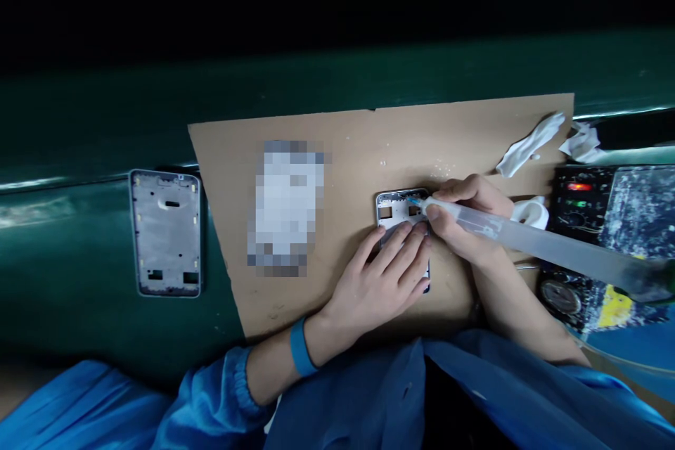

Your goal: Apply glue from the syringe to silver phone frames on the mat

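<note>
Left hand (377, 281) is spread wide and flat, fingers pinning a silver metal phone mid-frame (393, 205) down on a tan cardboard sheet (358, 148) so it can't slide around, while the right hand (469, 214) pinches a long translucent plastic syringe (506, 239) like a pen, its blue tip right at the frame's top edge, forearm angled in from the right

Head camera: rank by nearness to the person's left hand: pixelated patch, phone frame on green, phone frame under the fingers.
From the left hand:
1. Phone frame: under the fingers.
2. Pixelated patch: leftward, on the cardboard.
3. Second phone frame: far left, on the green surface.
</note>
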### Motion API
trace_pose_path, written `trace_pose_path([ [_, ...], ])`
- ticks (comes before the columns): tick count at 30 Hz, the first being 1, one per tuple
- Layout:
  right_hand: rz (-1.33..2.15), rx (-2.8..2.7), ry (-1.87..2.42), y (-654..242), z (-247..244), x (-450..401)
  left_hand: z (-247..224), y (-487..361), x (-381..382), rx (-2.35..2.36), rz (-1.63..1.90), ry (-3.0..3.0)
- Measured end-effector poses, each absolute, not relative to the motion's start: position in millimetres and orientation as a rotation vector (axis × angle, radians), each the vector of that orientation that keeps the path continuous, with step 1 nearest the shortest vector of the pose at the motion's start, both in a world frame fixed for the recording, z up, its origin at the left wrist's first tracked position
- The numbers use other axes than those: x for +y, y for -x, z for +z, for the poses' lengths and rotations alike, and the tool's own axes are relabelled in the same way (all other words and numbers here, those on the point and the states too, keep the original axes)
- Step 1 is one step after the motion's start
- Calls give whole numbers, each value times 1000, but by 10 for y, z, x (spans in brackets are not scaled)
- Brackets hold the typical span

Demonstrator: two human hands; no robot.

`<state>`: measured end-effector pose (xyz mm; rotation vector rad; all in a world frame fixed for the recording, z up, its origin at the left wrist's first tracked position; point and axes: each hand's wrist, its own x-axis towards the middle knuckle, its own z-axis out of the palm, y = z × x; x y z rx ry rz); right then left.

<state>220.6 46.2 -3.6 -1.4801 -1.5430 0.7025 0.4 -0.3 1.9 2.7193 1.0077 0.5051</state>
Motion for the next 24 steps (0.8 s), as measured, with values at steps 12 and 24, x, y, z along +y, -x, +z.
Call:
trace_pose_path([
  [12,729,-1549,1492,-2224,-36,463,8,-1,-13,1001,475,-2719],
  [24,757,-1534,1485,-2243,-62,451,4,-7,-20,1004,480,-2714],
])
